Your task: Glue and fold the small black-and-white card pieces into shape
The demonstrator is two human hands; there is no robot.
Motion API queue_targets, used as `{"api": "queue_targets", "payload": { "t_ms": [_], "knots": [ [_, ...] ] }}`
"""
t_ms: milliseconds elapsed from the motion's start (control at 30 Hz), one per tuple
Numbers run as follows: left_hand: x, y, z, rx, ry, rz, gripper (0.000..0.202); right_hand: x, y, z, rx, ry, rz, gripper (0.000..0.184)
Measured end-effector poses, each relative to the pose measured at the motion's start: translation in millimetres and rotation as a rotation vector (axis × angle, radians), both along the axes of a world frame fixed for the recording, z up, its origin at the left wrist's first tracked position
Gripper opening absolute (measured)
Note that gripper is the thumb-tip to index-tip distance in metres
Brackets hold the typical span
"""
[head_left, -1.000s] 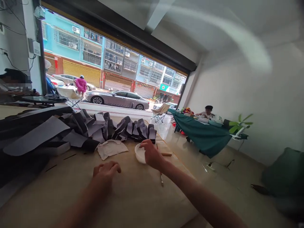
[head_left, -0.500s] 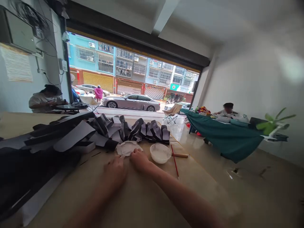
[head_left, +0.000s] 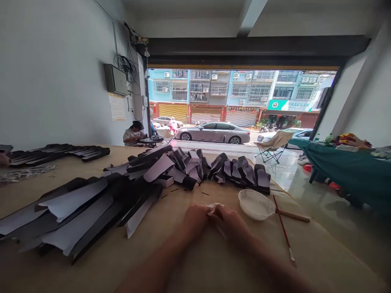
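Well, the work sits at the near middle of the counter. The left hand and the right hand form a closed grip, their fingers pressed together and pinching a white scrap between them; it is too crumpled and small to tell whether it is cloth or paper.

A white bowl, coated inside with something pale that looks like paste, stands at 2 o'clock from the hands and close to the right one. A reach made without looking could catch its rim and tip it, since it appears light. At 3 o'clock, a red-handled brush lies across a wooden stick. Resting on that crossing, the brush could roll or pivot if the counter is jolted.

At 12 o'clock stands a row of dark folded pieces with pale faces, and long dark strips with white faces lie at 9 o'clock. Both are loosely overlapped, so a brushing forearm could slide them out of line. If the scrap is damp with paste, a slip toward them could also mark those pale surfaces.
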State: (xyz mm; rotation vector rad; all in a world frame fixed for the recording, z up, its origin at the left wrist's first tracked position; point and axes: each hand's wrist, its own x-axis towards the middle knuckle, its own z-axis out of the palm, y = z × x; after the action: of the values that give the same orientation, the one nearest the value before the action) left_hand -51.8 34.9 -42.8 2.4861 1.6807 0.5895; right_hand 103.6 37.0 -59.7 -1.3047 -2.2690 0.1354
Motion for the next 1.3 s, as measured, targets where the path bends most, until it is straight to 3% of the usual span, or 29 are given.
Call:
{"api": "queue_targets", "payload": {
  "t_ms": [200, 333, 400, 467, 600, 700, 767, 833, 933, 1033, 1133, 1300],
  "knots": [
    [0.4, -6.3, 3.3, -0.066, -0.009, -0.006, 0.026, 4.6, -2.0, -17.2, -0.064, 0.124, -0.003, 0.013],
    [4.1, -15.7, 11.3, -0.114, -0.045, -0.158, 0.039, 18.2, 2.2, -12.4, -0.108, 0.16, -0.004, 0.019],
    [1.8, -18.4, 22.9, -0.104, -0.065, -0.224, 0.057, 25.5, 6.9, -9.1, -0.115, 0.183, -0.037, 0.024],
    [-7.0, -16.2, 39.6, -0.042, -0.093, -0.203, 0.065, 30.4, 12.6, -7.3, -0.111, 0.219, -0.083, 0.03],
    [-48.8, 5.4, 74.3, 0.168, -0.153, 0.04, 0.044, 29.3, 15.0, -0.3, 0.073, 0.363, -0.082, 0.05],
    [-92.6, 26.4, 88.2, 0.312, -0.166, 0.264, 0.039, 23.3, -10.5, 29.6, 0.297, 0.453, 0.071, 0.04],
    [-118.9, 36.9, 92.0, 0.353, -0.163, 0.355, 0.039, 20.7, -45.1, 66.8, 0.378, 0.494, 0.289, 0.029],
    [-138.1, 44.0, 94.9, 0.355, -0.163, 0.405, 0.03, 20.7, -88.3, 112.1, 0.361, 0.541, 0.523, 0.03],
    [-149.1, 50.2, 101.5, 0.338, -0.191, 0.423, 0.026, 24.8, -148.5, 176.6, 0.256, 0.522, 0.815, 0.012],
    [-140.0, 52.4, 108.8, 0.343, -0.279, 0.423, 0.024, 28.7, -181.9, 218.3, 0.308, 0.568, 0.89, 0.017],
    [-117.1, 47.5, 111.1, 0.337, -0.415, 0.363, 0.022, 29.5, -190.0, 228.1, 0.325, 0.497, 0.903, 0.028],
    [-68.6, 25.0, 100.6, 0.24, -0.693, 0.164, 0.02, 34.7, -188.5, 195.1, 0.335, 0.535, 0.863, 0.038]
  ]
}}
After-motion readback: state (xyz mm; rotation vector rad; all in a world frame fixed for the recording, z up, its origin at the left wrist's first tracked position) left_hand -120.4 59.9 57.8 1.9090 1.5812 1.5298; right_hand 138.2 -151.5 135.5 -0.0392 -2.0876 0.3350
